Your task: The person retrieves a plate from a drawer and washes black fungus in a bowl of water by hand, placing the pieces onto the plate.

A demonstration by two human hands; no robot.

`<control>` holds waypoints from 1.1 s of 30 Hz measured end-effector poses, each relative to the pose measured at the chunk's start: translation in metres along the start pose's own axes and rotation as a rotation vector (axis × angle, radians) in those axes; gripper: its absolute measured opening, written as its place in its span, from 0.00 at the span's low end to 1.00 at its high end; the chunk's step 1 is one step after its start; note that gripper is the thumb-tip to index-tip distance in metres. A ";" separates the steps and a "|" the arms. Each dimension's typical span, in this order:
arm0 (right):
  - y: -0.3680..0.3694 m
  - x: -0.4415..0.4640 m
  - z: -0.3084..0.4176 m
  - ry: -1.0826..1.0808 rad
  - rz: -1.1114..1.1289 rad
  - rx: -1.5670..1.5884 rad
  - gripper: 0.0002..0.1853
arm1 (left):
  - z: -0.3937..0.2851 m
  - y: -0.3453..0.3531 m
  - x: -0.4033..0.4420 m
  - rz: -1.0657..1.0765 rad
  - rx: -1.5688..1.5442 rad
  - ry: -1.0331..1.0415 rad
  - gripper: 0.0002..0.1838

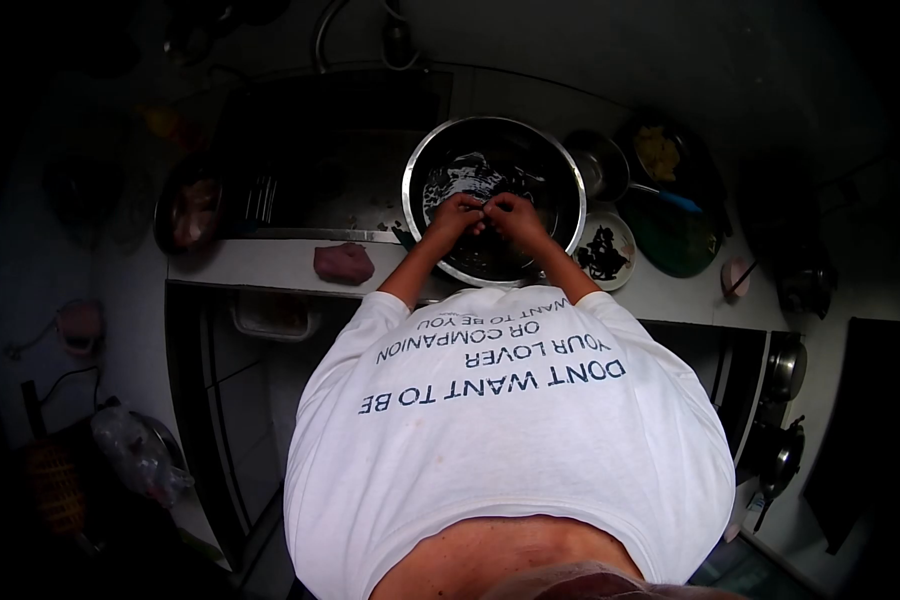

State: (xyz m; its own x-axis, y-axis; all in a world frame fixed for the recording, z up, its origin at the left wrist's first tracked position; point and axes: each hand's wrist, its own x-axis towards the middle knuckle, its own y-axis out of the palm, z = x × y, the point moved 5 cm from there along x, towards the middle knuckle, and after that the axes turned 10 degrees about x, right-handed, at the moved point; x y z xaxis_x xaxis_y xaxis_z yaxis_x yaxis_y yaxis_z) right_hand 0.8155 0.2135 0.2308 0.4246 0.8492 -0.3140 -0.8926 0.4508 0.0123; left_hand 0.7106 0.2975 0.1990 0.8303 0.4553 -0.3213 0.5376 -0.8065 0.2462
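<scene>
Pinkish cloth (344, 263), apparently, on white counter (250, 262)

The basin (407, 188) is glossy metal, the shirt (510, 450) matt cloth, the bag (138, 455) crinkled plastic.

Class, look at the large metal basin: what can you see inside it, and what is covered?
Inside the metal basin is dark, glossy liquid, likely water. The left hand and right hand are close together over it, hiding what lies beneath and anything between them.

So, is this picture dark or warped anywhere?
Head view throughout: corners near-black; the counter bows along its back edge; pale glare streaks inside the basin; the white shirt is brightest; anything between the fingers is too dim to tell.
</scene>
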 end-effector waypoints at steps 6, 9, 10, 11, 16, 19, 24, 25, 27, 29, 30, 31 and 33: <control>-0.012 0.001 -0.006 0.087 -0.050 0.184 0.07 | -0.001 -0.001 0.000 -0.031 -0.018 -0.085 0.09; -0.018 0.003 -0.015 0.118 -0.066 0.323 0.07 | -0.006 -0.001 -0.004 -0.083 -0.024 -0.111 0.08; -0.016 0.000 -0.012 0.132 -0.093 0.364 0.07 | -0.005 -0.002 -0.004 -0.092 -0.022 -0.118 0.08; -0.017 -0.003 -0.010 0.146 -0.122 0.406 0.06 | -0.005 -0.003 -0.004 -0.100 -0.019 -0.125 0.08; -0.019 0.003 -0.019 0.038 0.009 0.429 0.06 | 0.005 -0.004 0.004 -0.043 -0.035 -0.051 0.08; -0.012 -0.005 -0.015 0.134 -0.070 0.357 0.07 | 0.002 -0.002 0.000 -0.035 -0.027 -0.053 0.08; 0.016 -0.015 0.038 -0.184 0.134 -0.165 0.12 | 0.008 -0.009 0.016 -0.209 1.112 0.870 0.11; 0.014 -0.014 0.032 -0.120 0.125 -0.077 0.12 | -0.001 -0.005 0.011 -0.210 1.193 0.958 0.10; 0.009 -0.010 0.015 0.008 0.107 0.100 0.12 | -0.004 -0.005 0.011 -0.147 1.008 0.860 0.08; 0.003 -0.005 -0.005 0.136 0.086 0.276 0.12 | 0.014 -0.011 0.020 -0.046 0.580 0.547 0.07; 0.000 0.000 -0.012 0.066 0.114 0.212 0.12 | 0.022 -0.013 0.023 -0.026 0.411 0.424 0.07; 0.000 0.003 -0.013 -0.003 0.141 0.147 0.12 | 0.022 -0.013 0.023 -0.025 0.341 0.365 0.07; -0.006 0.006 -0.023 -0.001 0.126 0.141 0.12 | 0.027 -0.014 0.023 -0.001 0.112 0.173 0.07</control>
State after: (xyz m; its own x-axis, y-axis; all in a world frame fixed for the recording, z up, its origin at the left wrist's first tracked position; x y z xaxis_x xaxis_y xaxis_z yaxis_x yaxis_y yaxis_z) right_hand 0.8197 0.2090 0.2069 0.3109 0.9016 -0.3007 -0.9085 0.3749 0.1847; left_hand 0.7184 0.3086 0.1636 0.8477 0.5066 -0.1577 0.5270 -0.8383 0.1396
